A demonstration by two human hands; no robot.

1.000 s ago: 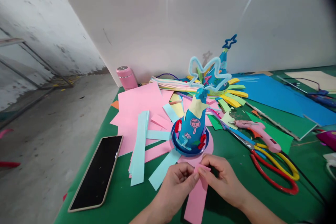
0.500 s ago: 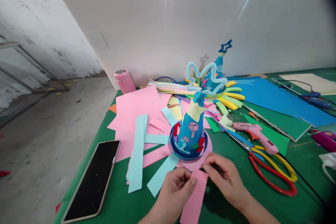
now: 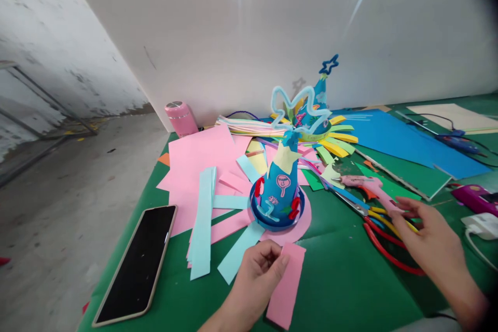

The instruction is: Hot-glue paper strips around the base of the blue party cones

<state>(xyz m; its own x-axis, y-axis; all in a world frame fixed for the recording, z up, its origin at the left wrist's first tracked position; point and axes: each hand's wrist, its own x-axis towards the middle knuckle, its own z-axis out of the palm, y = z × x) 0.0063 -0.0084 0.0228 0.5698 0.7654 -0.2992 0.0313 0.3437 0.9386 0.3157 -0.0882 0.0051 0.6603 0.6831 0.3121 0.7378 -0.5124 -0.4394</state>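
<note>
My left hand [image 3: 262, 272] pinches a pink paper strip [image 3: 287, 285] by its upper left edge, just in front of the blue paper cone hat [image 3: 280, 181]. That hat stands upright with a blue ring brim on a pink paper disc [image 3: 305, 218], and a light blue fuzzy star [image 3: 286, 122] tops it. Pink and light blue strips [image 3: 239, 251] fan out from the left of its base. At the right, my right hand [image 3: 428, 233] has thumb and fingers closed around the handle end of the pink hot glue gun [image 3: 363, 184], which still lies on the table.
Red-and-yellow-handled scissors [image 3: 383, 249] lie under the right hand. A phone [image 3: 136, 264], a stack of light blue strips [image 3: 202, 223] and pink sheets [image 3: 198, 161] are at left. Behind stand a pink bottle [image 3: 181, 119], another blue cone hat [image 3: 317, 106] and a white board [image 3: 218, 52].
My right hand has let go of the pink strip and moved right to the glue gun's handle. The left hand keeps holding the strip. The view has shifted slightly.
</note>
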